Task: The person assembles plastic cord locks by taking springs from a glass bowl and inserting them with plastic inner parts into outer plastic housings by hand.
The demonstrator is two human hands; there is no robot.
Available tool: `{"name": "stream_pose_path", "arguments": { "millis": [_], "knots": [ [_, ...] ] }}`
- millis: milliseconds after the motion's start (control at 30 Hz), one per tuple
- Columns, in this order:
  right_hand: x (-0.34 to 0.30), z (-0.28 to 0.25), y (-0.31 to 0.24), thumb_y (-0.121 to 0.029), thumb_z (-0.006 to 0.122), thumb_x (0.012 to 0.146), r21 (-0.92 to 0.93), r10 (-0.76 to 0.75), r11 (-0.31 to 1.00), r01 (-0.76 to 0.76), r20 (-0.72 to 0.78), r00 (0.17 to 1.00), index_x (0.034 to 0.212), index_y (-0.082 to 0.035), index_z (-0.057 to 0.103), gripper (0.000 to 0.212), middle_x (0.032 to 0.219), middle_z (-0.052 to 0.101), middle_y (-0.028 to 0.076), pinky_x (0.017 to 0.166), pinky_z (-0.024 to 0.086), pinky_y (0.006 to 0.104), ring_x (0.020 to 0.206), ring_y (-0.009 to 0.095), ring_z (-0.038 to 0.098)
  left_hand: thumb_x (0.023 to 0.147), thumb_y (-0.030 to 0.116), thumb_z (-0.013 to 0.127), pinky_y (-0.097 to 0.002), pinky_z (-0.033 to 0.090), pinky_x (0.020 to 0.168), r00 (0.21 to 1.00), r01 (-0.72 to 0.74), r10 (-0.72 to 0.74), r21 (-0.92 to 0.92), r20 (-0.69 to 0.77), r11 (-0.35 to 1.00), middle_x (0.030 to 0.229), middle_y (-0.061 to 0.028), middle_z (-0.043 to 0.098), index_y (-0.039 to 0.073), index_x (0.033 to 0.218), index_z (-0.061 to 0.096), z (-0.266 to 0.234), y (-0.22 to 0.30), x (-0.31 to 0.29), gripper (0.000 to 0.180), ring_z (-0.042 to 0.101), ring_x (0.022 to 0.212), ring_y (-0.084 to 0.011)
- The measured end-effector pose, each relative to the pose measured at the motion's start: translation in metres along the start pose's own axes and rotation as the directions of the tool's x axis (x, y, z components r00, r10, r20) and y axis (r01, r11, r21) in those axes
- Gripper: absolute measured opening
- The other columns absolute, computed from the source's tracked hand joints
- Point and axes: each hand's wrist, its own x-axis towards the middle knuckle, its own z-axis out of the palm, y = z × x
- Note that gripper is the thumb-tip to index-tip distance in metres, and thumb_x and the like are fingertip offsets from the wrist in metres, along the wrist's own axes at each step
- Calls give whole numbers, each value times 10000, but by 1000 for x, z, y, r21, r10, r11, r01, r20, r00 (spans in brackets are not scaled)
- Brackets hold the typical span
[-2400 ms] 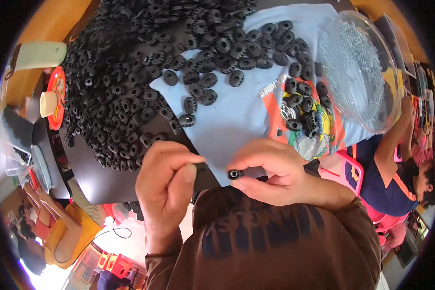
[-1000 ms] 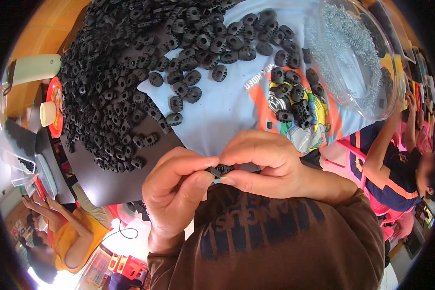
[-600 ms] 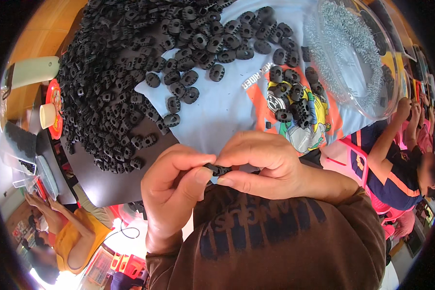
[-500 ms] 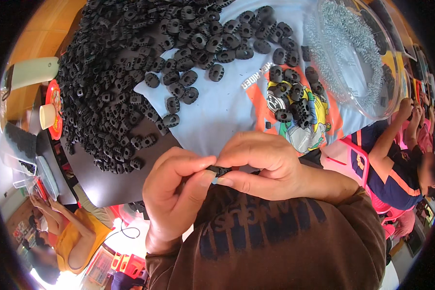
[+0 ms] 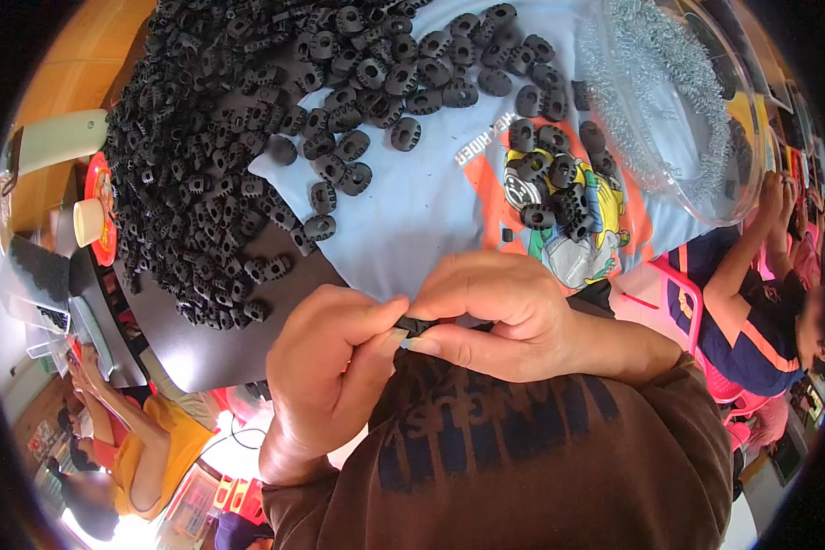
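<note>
My left hand [image 5: 325, 353] and my right hand [image 5: 500, 312] meet at the near edge of the work surface. Thumb and forefinger of each are closed in a pinch on one small black plastic part [image 5: 418, 325], mostly covered by the fingertips. Beyond them a blue cloth [image 5: 412, 211] with a printed orange picture is spread out. Loose black toothed oval parts [image 5: 356, 178], each with a hole, lie scattered over it. A large heap of similar black parts [image 5: 211, 156] covers the dark table to the left.
At the far right, a round clear container [image 5: 752, 179] holds many thin metal springs [image 5: 628, 101]. A cream cup [image 5: 89, 222] and a red plate [image 5: 107, 197] stand left of the heap. People sit at both sides; a pink chair [image 5: 692, 302] is at the right.
My left hand has shifted slightly left and turned a little, still pinching the black part with my right hand. The person at the left has moved their arms.
</note>
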Motion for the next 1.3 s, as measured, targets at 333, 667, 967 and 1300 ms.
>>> {"name": "stream_pose_path", "arguments": {
  "millis": [333,667,967,1300],
  "knots": [
    [1,1,-4,-64,672,791,18,40,999,-39,-76,996,873,-29,636,96,734,587,74,539,426,305,636,197,576,708,-53,646,-310,458,551,968,-244,249,260,12,934,817,-107,587,-29,1017,622,5,-1,1,311,564,656,-246],
    [0,0,0,-8,673,801,183,69,982,-56,-65,995,904,25,630,116,790,632,99,569,432,277,675,195,606,662,51,751,-329,437,576,893,-405,450,423,-8,811,808,-81,584,-46,1101,575,16,-12,3,483,542,590,-203],
    [2,0,-3,-53,660,815,243,98,967,-74,-86,992,896,-8,635,97,783,617,65,591,440,271,694,162,589,661,7,710,-341,429,547,889,-422,459,385,-3,821,794,-89,578,-16,1076,566,18,-8,6,440,537,611,-248],
    [1,-5,0,-24,641,840,240,37,970,-28,-35,999,964,10,631,130,862,633,94,641,468,269,735,164,616,645,46,728,-354,438,549,879,-415,476,530,24,740,832,-114,574,-12,1070,548,20,-2,3,465,544,659,-254]
  ]
}}
